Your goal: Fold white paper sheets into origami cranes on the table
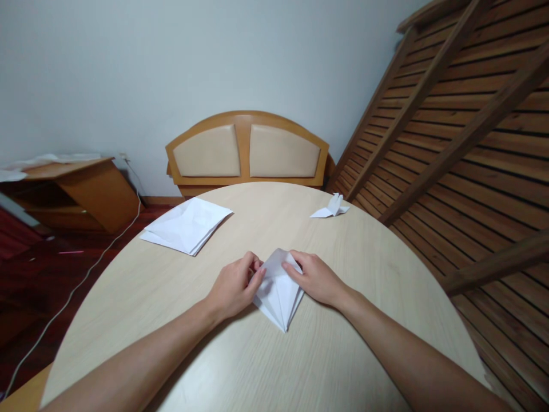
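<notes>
A folded white sheet of paper, shaped like a kite with creases running to its near point, is between my hands just above the table. My left hand pinches its left edge between thumb and curled fingers. On the opposite side my right hand grips the paper, thumb on top and fingers behind. Part of the paper's edges is hidden by my fingers. A folded white paper crane sits farther off to the right. To the left lies a stack of white paper sheets.
The round pale wooden table fills the foreground. Behind it stands a headboard with cream panels. Wooden slats lean at the right. A low cabinet and a white cable are at the left.
</notes>
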A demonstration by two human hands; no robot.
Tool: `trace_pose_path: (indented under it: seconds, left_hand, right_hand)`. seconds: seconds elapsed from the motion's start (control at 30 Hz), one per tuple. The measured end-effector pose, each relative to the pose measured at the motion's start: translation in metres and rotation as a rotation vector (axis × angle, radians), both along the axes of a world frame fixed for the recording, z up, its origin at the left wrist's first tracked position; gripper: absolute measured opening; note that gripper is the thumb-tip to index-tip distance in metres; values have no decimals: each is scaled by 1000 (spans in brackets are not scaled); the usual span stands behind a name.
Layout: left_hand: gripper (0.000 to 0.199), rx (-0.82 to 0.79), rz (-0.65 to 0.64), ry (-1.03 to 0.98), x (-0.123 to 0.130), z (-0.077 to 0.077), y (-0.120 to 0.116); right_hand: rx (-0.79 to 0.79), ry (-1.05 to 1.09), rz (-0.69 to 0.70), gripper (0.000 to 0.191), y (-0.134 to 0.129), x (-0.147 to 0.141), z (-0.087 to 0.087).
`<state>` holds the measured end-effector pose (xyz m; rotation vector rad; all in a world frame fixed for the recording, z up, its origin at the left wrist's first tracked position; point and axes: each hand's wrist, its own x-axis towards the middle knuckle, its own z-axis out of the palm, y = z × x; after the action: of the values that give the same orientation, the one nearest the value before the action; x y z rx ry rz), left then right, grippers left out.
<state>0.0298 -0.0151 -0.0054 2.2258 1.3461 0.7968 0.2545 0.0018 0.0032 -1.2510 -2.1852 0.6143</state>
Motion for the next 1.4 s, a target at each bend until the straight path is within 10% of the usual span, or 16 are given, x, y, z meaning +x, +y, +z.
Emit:
trace_pose_path:
  seconds: [1.4]
  left_hand:
    - [25, -43, -147, -44, 1, 0, -3]
  right_hand:
    - [98, 278, 20, 8, -9, -16, 3]
